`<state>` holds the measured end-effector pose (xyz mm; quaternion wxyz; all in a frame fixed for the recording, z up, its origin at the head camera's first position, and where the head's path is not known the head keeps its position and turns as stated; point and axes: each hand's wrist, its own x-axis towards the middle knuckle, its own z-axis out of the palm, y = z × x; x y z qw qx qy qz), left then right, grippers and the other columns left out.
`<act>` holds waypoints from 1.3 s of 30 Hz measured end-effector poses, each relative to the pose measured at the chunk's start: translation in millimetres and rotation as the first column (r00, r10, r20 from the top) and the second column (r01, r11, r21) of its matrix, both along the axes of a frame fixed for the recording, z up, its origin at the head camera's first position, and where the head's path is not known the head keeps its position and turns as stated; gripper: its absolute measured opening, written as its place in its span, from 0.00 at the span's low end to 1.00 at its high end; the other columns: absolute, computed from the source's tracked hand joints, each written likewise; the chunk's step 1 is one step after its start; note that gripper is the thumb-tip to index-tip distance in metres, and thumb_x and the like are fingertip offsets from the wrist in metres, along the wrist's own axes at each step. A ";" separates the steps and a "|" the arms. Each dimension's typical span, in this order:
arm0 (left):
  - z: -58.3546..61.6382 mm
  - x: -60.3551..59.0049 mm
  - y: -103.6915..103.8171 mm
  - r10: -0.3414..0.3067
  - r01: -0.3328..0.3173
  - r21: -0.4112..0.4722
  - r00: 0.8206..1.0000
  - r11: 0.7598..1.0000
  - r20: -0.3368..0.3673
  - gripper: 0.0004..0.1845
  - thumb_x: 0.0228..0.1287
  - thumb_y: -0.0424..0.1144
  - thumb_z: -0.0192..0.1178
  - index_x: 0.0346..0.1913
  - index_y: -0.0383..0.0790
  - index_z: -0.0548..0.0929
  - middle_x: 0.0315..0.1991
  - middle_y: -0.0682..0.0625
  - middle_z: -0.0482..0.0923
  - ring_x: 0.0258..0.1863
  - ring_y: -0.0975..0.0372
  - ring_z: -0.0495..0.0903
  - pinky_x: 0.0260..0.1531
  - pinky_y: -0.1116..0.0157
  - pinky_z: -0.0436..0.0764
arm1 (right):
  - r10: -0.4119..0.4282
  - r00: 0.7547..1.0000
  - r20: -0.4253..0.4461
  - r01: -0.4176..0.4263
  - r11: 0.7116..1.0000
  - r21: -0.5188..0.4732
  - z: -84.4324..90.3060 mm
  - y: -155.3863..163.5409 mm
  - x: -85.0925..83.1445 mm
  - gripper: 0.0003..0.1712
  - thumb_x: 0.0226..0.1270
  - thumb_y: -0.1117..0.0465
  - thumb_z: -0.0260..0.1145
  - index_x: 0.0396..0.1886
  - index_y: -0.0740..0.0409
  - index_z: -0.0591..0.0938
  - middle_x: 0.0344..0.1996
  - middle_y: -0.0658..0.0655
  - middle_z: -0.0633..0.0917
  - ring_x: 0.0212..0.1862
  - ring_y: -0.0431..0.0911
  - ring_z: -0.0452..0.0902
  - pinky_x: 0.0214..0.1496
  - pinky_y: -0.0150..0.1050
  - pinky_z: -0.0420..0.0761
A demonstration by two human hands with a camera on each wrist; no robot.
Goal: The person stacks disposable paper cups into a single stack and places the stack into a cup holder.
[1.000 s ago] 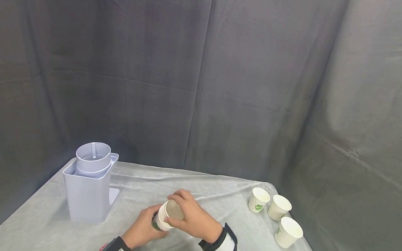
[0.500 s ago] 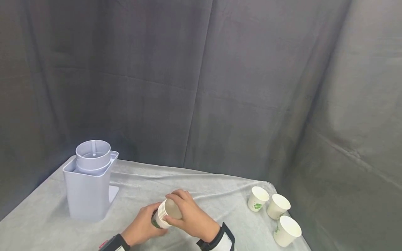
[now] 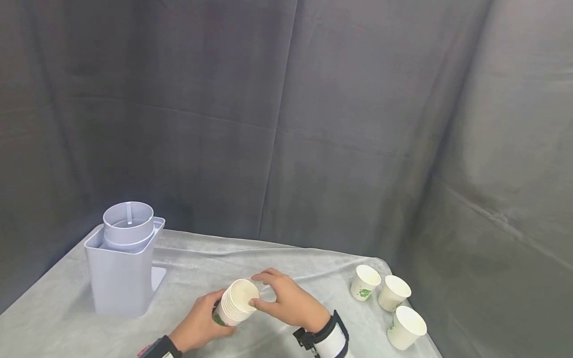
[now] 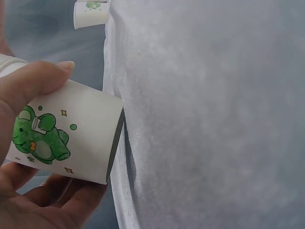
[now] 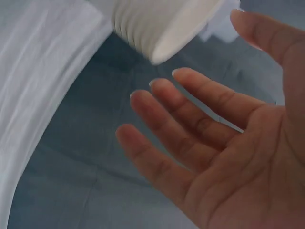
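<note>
My left hand (image 3: 201, 323) grips a stack of white paper cups (image 3: 236, 302) by its lower end, tilted with the open mouth up and to the right. In the left wrist view the outer cup (image 4: 66, 138) shows a green cartoon print, with my thumb and fingers (image 4: 33, 86) curled round it. My right hand (image 3: 286, 301) is just right of the stack's rim, fingers spread and relaxed, the thumb close to the rim. The right wrist view shows the open palm (image 5: 228, 157) apart from the ribbed stack of rims (image 5: 157, 24).
A pale grey plastic cup dispenser (image 3: 123, 266) with a round tube on top stands at the left of the cloth-covered table (image 3: 67, 318). Three single paper cups (image 3: 385, 293) stand near the table's right edge. Dark curtains hang behind and to the right.
My right hand has let go of the stack's rim and opened, drawing slightly right. The stack has tilted more upright in my left hand.
</note>
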<state>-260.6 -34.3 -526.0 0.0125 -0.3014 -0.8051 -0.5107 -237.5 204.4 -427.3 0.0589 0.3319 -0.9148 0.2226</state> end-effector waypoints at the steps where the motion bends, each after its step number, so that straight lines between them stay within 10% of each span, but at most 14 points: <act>1: -0.3 -0.2 1.5 0.005 -0.005 0.003 1.000 1.000 0.001 0.44 0.43 0.39 0.82 0.65 0.30 0.75 0.54 0.44 0.83 0.52 0.50 0.83 0.51 0.54 0.84 | -0.015 1.000 0.004 0.015 1.000 -0.012 2.8 5.7 0.7 0.25 0.73 0.47 0.65 0.62 0.57 0.80 0.56 0.49 0.82 0.58 0.43 0.79 0.61 0.40 0.80; 9: 0.2 -3.1 11.3 0.002 -0.002 0.014 1.000 1.000 -0.016 0.43 0.43 0.38 0.81 0.65 0.34 0.76 0.55 0.46 0.84 0.54 0.50 0.83 0.55 0.53 0.82 | -0.268 0.963 -0.025 0.267 0.962 -0.056 18.5 86.1 16.1 0.21 0.71 0.49 0.68 0.56 0.55 0.83 0.53 0.50 0.85 0.53 0.49 0.82 0.54 0.47 0.82; 17: 1.2 -3.4 4.2 -0.007 0.007 0.022 1.000 1.000 -0.003 0.45 0.43 0.40 0.82 0.66 0.32 0.74 0.57 0.44 0.83 0.54 0.49 0.82 0.53 0.56 0.82 | -0.584 0.800 -0.140 0.584 0.811 -0.045 9.4 179.3 39.6 0.21 0.65 0.53 0.73 0.50 0.62 0.86 0.49 0.58 0.84 0.56 0.56 0.80 0.58 0.56 0.79; 27: 0.2 -2.7 -4.5 0.016 -0.016 -0.002 1.000 1.000 -0.003 0.44 0.43 0.40 0.82 0.66 0.32 0.74 0.55 0.45 0.84 0.53 0.50 0.83 0.53 0.55 0.82 | -0.731 0.678 -0.079 0.735 0.671 0.101 -11.6 245.9 67.9 0.37 0.51 0.47 0.81 0.52 0.70 0.82 0.50 0.68 0.82 0.55 0.68 0.77 0.56 0.65 0.77; 39: -3.3 -1.8 -2.1 0.004 -0.005 0.016 1.000 1.000 0.025 0.45 0.43 0.39 0.81 0.67 0.30 0.73 0.57 0.43 0.83 0.54 0.49 0.83 0.55 0.51 0.82 | -0.735 0.675 -0.054 0.736 0.667 0.119 -24.9 268.9 73.0 0.35 0.48 0.50 0.82 0.51 0.67 0.83 0.51 0.69 0.83 0.56 0.70 0.76 0.59 0.66 0.74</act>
